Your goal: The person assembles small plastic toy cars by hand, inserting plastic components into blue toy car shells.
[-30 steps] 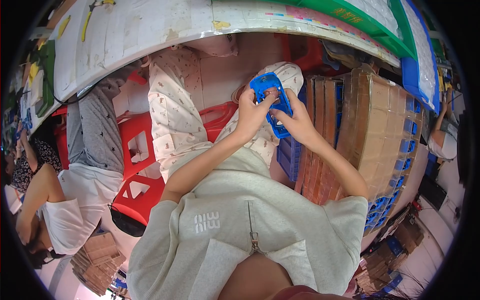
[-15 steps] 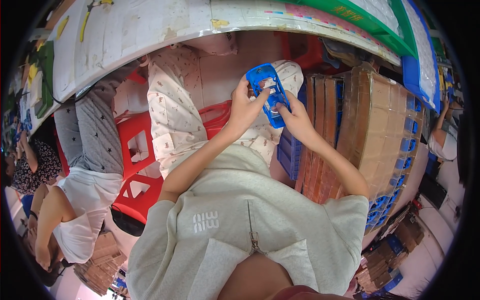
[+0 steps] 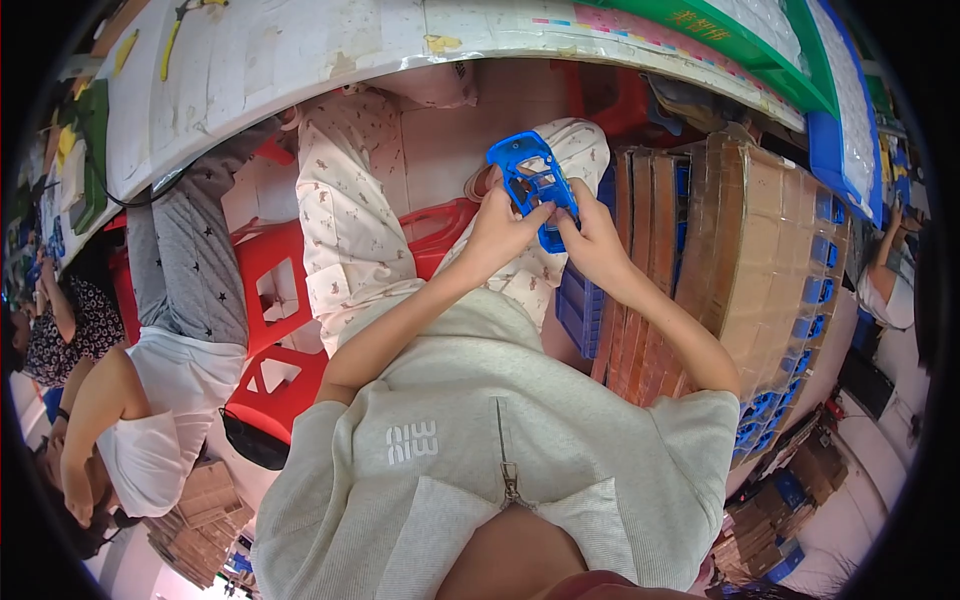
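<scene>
Clearly, one blue shell has both hands' attention, held tilted up off the desk, over the person's right knee. The left hand has its fingers curled round the shell's left edge, while those of the right hand clasp its lower right side (openings go right through the middle). Cartons stand to the right, a blue crate beside them, and a yellow tool lies far left on the desk.
</scene>
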Motion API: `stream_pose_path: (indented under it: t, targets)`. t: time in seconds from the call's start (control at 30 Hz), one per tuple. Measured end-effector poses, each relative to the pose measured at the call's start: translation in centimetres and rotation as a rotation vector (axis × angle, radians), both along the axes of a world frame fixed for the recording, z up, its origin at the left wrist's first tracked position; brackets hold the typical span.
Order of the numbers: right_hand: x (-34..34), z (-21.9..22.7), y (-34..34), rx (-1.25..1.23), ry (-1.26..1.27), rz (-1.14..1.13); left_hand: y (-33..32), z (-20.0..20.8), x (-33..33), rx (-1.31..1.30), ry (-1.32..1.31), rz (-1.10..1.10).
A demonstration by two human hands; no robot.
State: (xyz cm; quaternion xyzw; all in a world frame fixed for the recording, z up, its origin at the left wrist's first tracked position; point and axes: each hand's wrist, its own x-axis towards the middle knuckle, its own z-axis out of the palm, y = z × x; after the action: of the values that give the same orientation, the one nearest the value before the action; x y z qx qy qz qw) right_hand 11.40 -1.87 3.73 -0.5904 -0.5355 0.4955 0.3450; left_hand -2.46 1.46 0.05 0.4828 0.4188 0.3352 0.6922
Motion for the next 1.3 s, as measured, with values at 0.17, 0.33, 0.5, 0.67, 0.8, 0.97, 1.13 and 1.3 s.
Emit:
stream_pose_path:
  t: [0.17, 0.33, 0.5, 0.67, 0.8, 0.97, 1.13, 1.3]
  targets:
    - [-0.2, 0.1, -0.1, -0.026, 0.042, -0.021, 0.0, 0.0, -0.2, -0.015, 0.016, -0.015]
    - [-0.1, 0.3, 0.1, -0.142, 0.242, -0.105, -0.3, 2.1, -0.2, 0.211, 0.102, 0.140]
    - [0.0, 1.4, 0.1, -0.231, 0.453, -0.103, 0.0, 2.1, -0.7, 0.341, 0.115, 0.099]
    - [-0.7, 2.5, 0.2, -0.357, 0.690, -0.227, 1.1, 5.3, -0.8, 0.403, 0.176, -0.004]
    - [-1.1, 3.3, 0.2, -0.349, 0.761, -0.302, 1.4, 5.9, -1.2, 0.428, 0.262, -0.087]
    - [-0.5, 2.6, 0.4, -0.329, 0.791, -0.218, 1.5, 7.5, -1.8, 0.496, 0.324, -0.093]
    - [-0.3, 1.9, 0.3, -0.364, 0.849, -0.225, 1.8, 8.6, -2.7, 0.833, 0.400, 0.000]
    - [-0.6, 2.5, 0.3, -0.327, 0.819, -0.297, 1.1, 9.2, -3.1, 1.192, 0.585, -0.290]
